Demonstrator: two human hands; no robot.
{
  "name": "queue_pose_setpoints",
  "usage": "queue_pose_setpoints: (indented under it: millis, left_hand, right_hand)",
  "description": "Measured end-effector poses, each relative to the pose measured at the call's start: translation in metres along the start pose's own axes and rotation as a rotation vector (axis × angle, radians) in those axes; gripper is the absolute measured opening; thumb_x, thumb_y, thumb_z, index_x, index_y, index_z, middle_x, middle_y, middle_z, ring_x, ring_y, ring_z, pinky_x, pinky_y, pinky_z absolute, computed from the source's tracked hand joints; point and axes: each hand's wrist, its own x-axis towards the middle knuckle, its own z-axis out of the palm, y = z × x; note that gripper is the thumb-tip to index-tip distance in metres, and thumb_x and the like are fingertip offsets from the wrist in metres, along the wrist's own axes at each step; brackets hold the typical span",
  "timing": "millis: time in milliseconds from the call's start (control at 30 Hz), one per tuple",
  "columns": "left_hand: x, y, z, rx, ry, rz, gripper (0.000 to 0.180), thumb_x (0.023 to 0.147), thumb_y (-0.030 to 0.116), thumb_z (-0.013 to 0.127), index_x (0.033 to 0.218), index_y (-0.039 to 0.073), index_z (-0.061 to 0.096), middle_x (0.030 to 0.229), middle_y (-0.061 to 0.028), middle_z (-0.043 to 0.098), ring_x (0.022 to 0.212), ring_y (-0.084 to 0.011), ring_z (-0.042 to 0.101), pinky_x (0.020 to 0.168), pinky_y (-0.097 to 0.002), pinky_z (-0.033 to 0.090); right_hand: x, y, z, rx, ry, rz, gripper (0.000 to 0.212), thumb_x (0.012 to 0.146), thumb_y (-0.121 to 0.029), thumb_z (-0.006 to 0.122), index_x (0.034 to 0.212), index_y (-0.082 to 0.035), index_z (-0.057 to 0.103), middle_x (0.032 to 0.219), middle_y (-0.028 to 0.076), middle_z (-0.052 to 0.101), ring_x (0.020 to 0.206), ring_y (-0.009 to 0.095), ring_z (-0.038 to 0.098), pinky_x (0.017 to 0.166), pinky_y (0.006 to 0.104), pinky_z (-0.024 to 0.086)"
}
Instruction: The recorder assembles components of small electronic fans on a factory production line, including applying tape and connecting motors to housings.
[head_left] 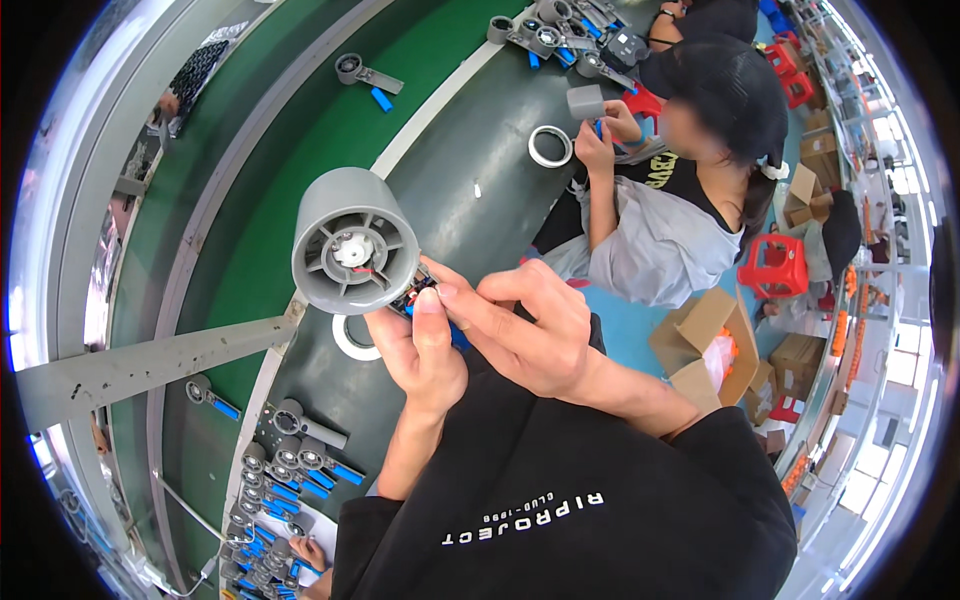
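Note:
A grey, round fan housing (313,205) on a partly assembled handheld fan is held up over the bench, its open end showing spokes, a white hub and a red wire. My left hand (425,365) is closed around the handle end below the housing, where blue plastic shows. Beside the thumb a small circuit board (422,284) with wires sticks out. My right hand (540,330) has its thumb and fingers pinched together at that board; what lies between the tips is too small to make out. A white ring (358,352) lies on the bench behind the left hand.
Several grey fan parts with blue handles (285,490) crowd the lower left; others (560,35) lie at the top. A green conveyor (250,190) runs along the bench (440,160). A metal bar (160,365) juts in from the left. A co-worker (660,220) sits at right, holding a grey housing.

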Motion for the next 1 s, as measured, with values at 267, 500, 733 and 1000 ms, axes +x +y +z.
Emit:
queue_pose_setpoints:
  millis: [267,500,733,1000]
  left_hand:
    - [-0.004,-0.006,-0.013,-0.088,-0.060,-0.076,0.061,0.081,0.015,0.049,0.133,-0.006,0.027,0.122,-0.0168,0.044,0.102,-0.0233,0.051,0.089,-0.0331,0.040]
    - [-0.001,-0.003,-0.007,-0.070,-0.039,-0.119,0.061,0.080,0.015,0.049,0.133,-0.005,0.027,0.123,-0.0170,0.043,0.099,-0.0243,0.052,0.086,-0.0327,0.042]
    - [0.002,-0.003,-0.011,-0.095,-0.132,-0.126,0.052,0.082,0.015,0.047,0.128,-0.005,0.032,0.102,-0.0170,0.050,0.081,-0.0208,0.053,0.072,-0.0298,0.043]
    - [0.004,-0.009,-0.009,-0.073,-0.083,-0.053,0.040,0.084,0.016,0.045,0.118,-0.004,0.037,0.083,-0.0162,0.053,0.074,-0.0199,0.054,0.066,-0.0298,0.045]
  right_hand:
    - [0.008,-0.009,-0.003,0.020,-0.184,0.137,0.030,0.069,0.002,0.068,0.098,-0.002,0.067,0.075,0.006,0.053,0.056,0.017,0.051,0.047,0.0272,0.040]
    - [0.008,-0.006,-0.013,0.172,-0.227,0.238,0.028,0.075,0.000,0.068,0.102,-0.002,0.066,0.069,0.005,0.053,0.052,0.015,0.050,0.044,0.0266,0.039]
    - [0.007,-0.005,-0.016,0.144,-0.221,0.181,0.034,0.069,0.001,0.070,0.103,-0.004,0.067,0.067,0.003,0.054,0.050,0.013,0.049,0.043,0.0261,0.039]
    - [0.000,-0.012,-0.006,0.399,-0.241,0.422,0.036,0.079,0.003,0.063,0.114,-0.005,0.063,0.063,0.006,0.053,0.048,0.012,0.048,0.044,0.0261,0.038]
